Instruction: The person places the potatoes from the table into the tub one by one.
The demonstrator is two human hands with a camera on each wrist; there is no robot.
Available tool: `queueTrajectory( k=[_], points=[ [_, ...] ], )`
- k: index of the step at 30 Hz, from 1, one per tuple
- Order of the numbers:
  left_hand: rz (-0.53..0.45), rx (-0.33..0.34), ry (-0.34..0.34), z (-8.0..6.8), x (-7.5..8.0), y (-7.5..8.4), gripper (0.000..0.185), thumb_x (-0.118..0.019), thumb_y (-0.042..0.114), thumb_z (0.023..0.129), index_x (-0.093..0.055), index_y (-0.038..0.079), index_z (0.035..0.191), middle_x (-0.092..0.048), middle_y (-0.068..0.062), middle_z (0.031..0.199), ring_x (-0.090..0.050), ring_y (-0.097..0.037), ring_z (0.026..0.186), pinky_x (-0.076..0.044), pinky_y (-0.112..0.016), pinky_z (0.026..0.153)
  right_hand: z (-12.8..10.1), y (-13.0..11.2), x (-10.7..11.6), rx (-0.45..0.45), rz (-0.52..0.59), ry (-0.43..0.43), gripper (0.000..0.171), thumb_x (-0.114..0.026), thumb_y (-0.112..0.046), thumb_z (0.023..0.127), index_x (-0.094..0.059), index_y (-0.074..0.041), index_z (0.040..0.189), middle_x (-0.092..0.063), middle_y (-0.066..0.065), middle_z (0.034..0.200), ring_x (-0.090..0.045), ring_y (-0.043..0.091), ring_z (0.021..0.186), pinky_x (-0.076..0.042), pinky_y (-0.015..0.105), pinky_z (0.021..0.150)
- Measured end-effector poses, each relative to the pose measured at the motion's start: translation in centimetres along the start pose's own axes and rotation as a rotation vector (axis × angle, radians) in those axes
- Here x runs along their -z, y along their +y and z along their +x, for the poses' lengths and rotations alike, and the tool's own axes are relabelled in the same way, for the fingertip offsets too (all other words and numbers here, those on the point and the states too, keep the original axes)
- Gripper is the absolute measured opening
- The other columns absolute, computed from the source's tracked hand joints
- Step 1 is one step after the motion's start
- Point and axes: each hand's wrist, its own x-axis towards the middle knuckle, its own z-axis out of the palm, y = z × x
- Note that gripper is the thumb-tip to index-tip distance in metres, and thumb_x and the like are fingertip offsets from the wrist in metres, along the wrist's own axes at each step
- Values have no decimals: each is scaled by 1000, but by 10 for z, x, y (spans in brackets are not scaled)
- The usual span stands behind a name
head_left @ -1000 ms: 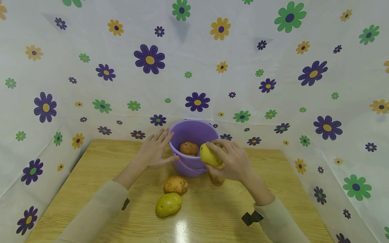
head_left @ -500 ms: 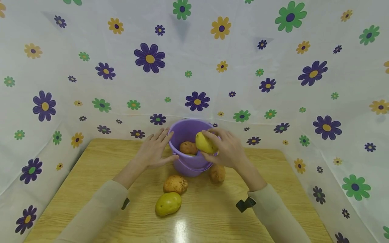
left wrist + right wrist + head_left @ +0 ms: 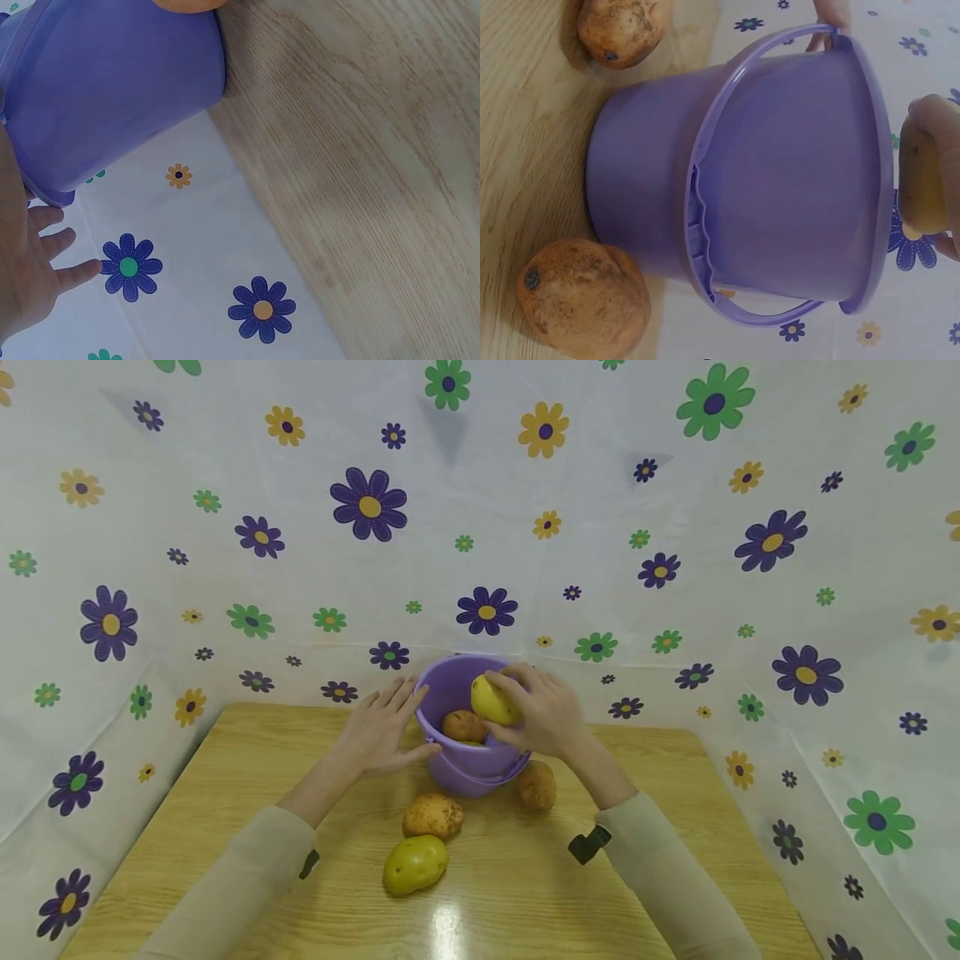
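Right hand [image 3: 542, 710]: fingers curled round a yellow potato [image 3: 492, 700], held over the mouth of the purple bucket [image 3: 468, 760].
Left hand [image 3: 381, 731]: fingers straight and spread, flat against the bucket's side (thumb low).
Inside: brown potato [image 3: 463, 725], just below the right fingertips.

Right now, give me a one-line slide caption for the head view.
Right hand holds a yellow potato over the purple bucket; left hand steadies its side.

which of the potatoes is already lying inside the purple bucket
The brown potato down inside the purple bucket. The right hand holds a yellow one above the rim; three others lie on the table.
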Motion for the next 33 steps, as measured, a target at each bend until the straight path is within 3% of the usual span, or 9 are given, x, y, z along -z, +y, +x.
queueTrajectory(
  k=[11,33],
  points=[
    [-1,2,2,1,0,0,102,-54,76,94,-29,8,167,-28,-19,175,-29,-41,162,-42,-65,121,4,12,-15,-34,-16,-106,72,-93,-44,74,-67,-13,134,-70,13,119,-75,30,95,-64,39,76],
    [-3,2,6,2,0,0,103,-54,76,94,-29,8,167,-28,-19,175,-30,-41,161,-41,-65,121,13,15,-23,-130,25,-468,68,-82,-53,85,-63,-18,141,-66,10,124,-68,21,91,-60,33,70]
  ],
)
